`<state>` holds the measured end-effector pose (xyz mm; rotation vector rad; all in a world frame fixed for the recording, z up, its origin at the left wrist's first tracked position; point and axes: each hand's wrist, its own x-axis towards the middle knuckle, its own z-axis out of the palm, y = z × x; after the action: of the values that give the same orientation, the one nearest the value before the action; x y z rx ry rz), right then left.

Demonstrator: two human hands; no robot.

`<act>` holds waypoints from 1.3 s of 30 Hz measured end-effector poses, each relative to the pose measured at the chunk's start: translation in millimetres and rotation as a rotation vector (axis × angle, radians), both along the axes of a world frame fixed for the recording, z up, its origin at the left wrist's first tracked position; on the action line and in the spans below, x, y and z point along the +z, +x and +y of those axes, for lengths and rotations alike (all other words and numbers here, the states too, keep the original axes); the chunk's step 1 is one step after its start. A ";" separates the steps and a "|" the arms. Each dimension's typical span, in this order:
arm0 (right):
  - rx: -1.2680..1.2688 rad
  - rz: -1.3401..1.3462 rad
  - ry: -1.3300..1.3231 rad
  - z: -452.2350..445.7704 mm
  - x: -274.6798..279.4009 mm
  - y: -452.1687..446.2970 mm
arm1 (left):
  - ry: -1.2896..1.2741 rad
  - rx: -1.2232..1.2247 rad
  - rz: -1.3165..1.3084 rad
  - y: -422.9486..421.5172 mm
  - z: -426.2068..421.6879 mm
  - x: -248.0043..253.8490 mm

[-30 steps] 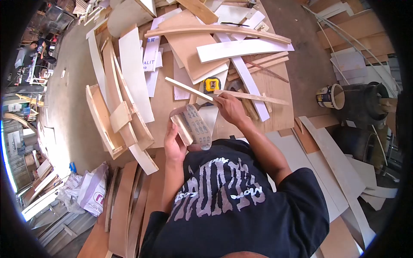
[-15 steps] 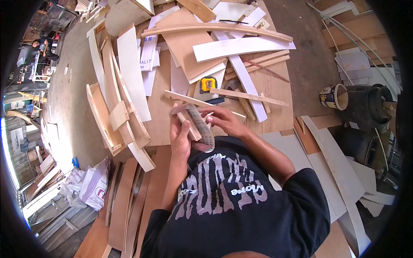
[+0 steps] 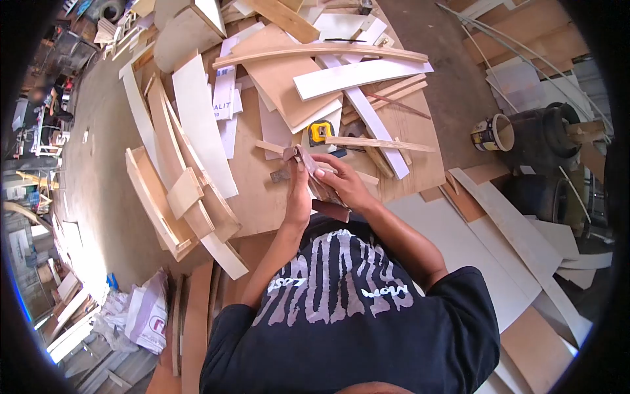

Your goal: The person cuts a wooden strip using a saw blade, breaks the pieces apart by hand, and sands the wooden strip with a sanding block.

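My left hand (image 3: 300, 197) is closed around a small wooden block, now mostly hidden, held just in front of my shirt. A strip of sandpaper (image 3: 333, 211) with a reddish-brown grit side is wrapped about the block, its ends curling at the top and bottom. My right hand (image 3: 346, 186) grips the sandpaper from the right, thumb pressed along it. Beyond my hands, a yellow and black tape measure (image 3: 321, 132) lies on the plywood table (image 3: 256, 203). A thin wood strip (image 3: 380, 143) lies beside it, and a small greyish piece (image 3: 281, 176) is left of my hands.
Curved white boards (image 3: 364, 77) and brown panels (image 3: 289, 85) are heaped at the table's back. Curved wooden frames (image 3: 154, 203) stick out on the left. A bucket (image 3: 493, 133) and black drum (image 3: 541, 141) stand at right. Someone (image 3: 54, 102) is far off at left.
My hands have turned the block and sandpaper. The printed backing and bare block face no longer show, the grit side does, and my right hand now grips the sandpaper more closely.
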<state>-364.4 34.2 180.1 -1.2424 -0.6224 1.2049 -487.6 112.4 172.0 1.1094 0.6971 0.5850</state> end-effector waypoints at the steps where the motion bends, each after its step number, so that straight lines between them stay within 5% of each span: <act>1: -0.028 0.050 0.001 1.8 1.3 -3.3 | -0.117 -0.016 -0.113 -0.4 3.0 4.9; 5: -0.138 0.080 0.084 10.1 -7.1 -22.6 | -0.166 -0.073 -0.135 0.1 9.1 -1.1; 8: -0.206 -0.185 0.057 5.5 -22.8 -26.9 | -0.229 -0.125 -0.079 1.2 17.0 -13.7; 12: -0.156 0.074 0.007 -3.8 -1.5 -6.4 | -0.345 -0.075 -0.049 2.7 26.9 -23.2; 16: -0.178 -0.402 -0.181 -27.0 -22.1 37.0 | -0.137 -0.103 0.098 10.1 27.3 -35.6; 18: -0.151 -0.967 -0.336 -38.7 -27.2 68.0 | -0.159 -0.007 0.056 15.1 26.3 -49.4; 24: -0.170 -1.350 -0.348 -46.9 -74.8 127.8 | -0.268 0.067 0.022 29.1 12.4 -31.5; 31: -0.066 -1.397 -0.202 -39.7 -83.3 150.2 | -0.272 0.257 -0.012 33.2 -9.0 -6.8; 34: -0.046 -1.087 -0.080 -38.2 -40.0 157.5 | -0.230 0.285 -0.017 34.2 -20.3 25.0; 39: -0.072 -1.104 0.057 -31.2 33.9 151.9 | -0.019 0.328 -0.181 50.7 -20.4 85.5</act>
<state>-212.5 2.9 214.0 -1.8229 -1.3683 0.3364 -436.9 92.0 257.5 0.9158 0.7296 0.9444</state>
